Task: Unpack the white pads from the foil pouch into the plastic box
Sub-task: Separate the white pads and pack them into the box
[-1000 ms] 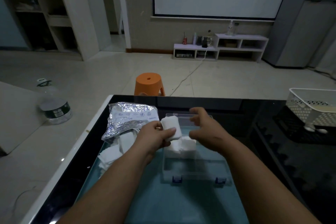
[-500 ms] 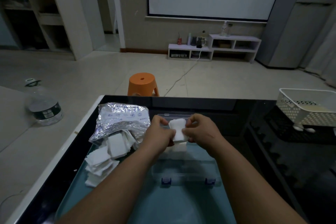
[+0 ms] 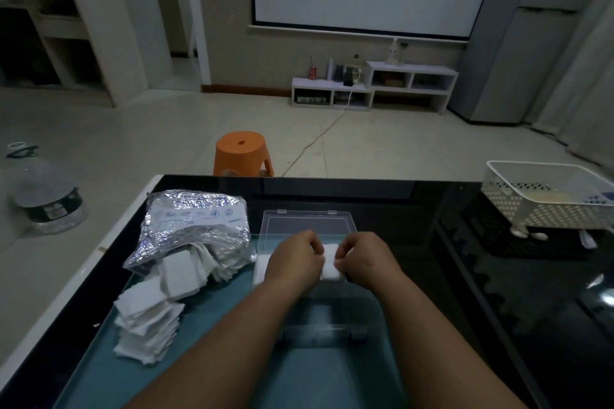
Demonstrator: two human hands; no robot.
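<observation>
A clear plastic box (image 3: 332, 312) lies open on the dark table, its lid (image 3: 307, 226) folded back on the far side. My left hand (image 3: 295, 262) and my right hand (image 3: 365, 259) both pinch one white pad (image 3: 330, 264) low over the box's far part. More white pads (image 3: 260, 267) show in the box just left of my left hand. A crumpled silver foil pouch (image 3: 196, 226) lies to the left, with several loose white pads (image 3: 149, 315) spilling from its mouth toward me.
A white perforated basket (image 3: 545, 202) stands at the table's right. The table's white left edge (image 3: 66, 295) runs diagonally. On the floor are an orange stool (image 3: 244, 153) beyond the table and a large water bottle (image 3: 46, 199) at left.
My right hand came in to join the left on the pad, and both hands have lowered it toward the box. The camera view tilted downward slightly.
</observation>
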